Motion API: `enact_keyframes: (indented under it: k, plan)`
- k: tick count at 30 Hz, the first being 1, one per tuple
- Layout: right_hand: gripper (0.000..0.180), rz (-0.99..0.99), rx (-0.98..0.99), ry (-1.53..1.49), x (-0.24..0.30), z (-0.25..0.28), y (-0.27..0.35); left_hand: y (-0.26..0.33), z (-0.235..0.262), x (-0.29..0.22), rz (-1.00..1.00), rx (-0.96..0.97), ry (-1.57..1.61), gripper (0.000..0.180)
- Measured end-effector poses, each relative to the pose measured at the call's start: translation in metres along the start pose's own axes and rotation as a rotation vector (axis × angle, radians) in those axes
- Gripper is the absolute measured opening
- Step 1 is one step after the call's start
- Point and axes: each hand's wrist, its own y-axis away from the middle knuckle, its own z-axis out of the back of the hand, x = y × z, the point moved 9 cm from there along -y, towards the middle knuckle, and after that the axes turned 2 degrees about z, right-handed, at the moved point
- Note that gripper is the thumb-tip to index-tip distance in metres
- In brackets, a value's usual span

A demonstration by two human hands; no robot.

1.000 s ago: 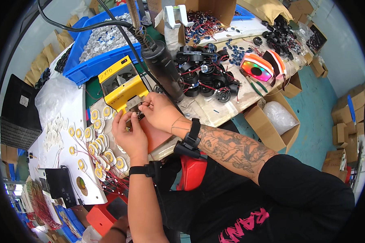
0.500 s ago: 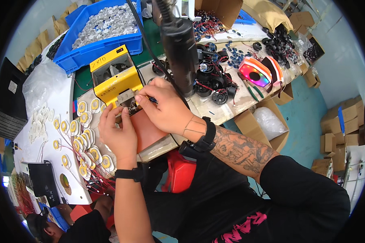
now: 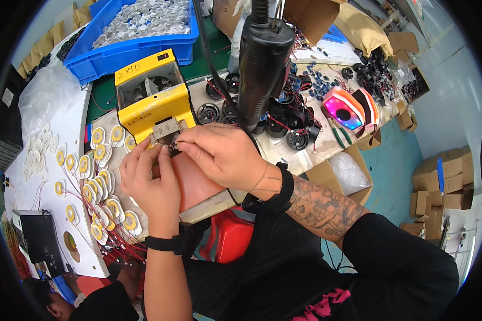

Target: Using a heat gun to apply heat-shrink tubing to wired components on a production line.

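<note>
My left hand (image 3: 151, 179) is closed in a pinch at the front of a small yellow machine (image 3: 156, 109), fingertips just below its metal bracket (image 3: 168, 127). Opposite it, my right hand (image 3: 219, 155) pinches with thumb and forefinger close to the left fingertips. Whatever sits between the fingers is too small and covered to name. Beneath both hands lies an orange-brown mat (image 3: 195, 187). Left of my left hand are several white discs with yellow rings (image 3: 104, 184) and red wires. A black cylindrical tool (image 3: 262, 69) hangs over the bench, beyond my right hand.
A blue bin (image 3: 128, 56) of small white parts stands at the back left. Black round parts with red wires (image 3: 297, 139) lie right of the hanging tool, near a lit orange-and-white device (image 3: 345, 109) and green-handled pliers (image 3: 340, 134). Another person (image 3: 104, 299) is at lower left.
The whole view has shifted slightly. My right fingertips have come lower, nearer to my left fingertips, and a bit of blue at the right fingers no longer shows. Both hands stay at the machine's front.
</note>
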Motion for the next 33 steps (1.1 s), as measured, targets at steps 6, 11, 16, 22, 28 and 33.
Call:
enact_keyframes:
  k: [6, 11, 16, 22, 28, 33]
  plan:
    - [0.015, 0.125, -0.037, 0.104, 0.011, 0.0, -0.002, -0.003, 0.003, -0.013, -0.05, -0.011, -0.036, 0.008]
    - [0.017, 0.194, -0.095, 0.135, 0.018, 0.002, -0.002, -0.003, 0.004, -0.013, -0.05, -0.014, -0.029, 0.007]
    - [0.019, 0.202, -0.09, 0.132, 0.015, 0.001, 0.0, -0.003, 0.002, -0.015, -0.055, -0.018, -0.041, 0.007]
    - [0.021, 0.266, -0.071, 0.216, 0.024, -0.006, 0.006, -0.002, 0.004, -0.014, -0.056, -0.027, -0.02, 0.008]
    - [0.026, 0.308, -0.005, 0.256, 0.037, -0.015, 0.0, 0.002, 0.002, -0.005, -0.012, -0.017, -0.026, 0.008]
    - [0.023, 0.261, -0.02, 0.224, 0.031, -0.01, -0.005, 0.002, -0.001, -0.008, -0.003, -0.026, -0.061, 0.009]
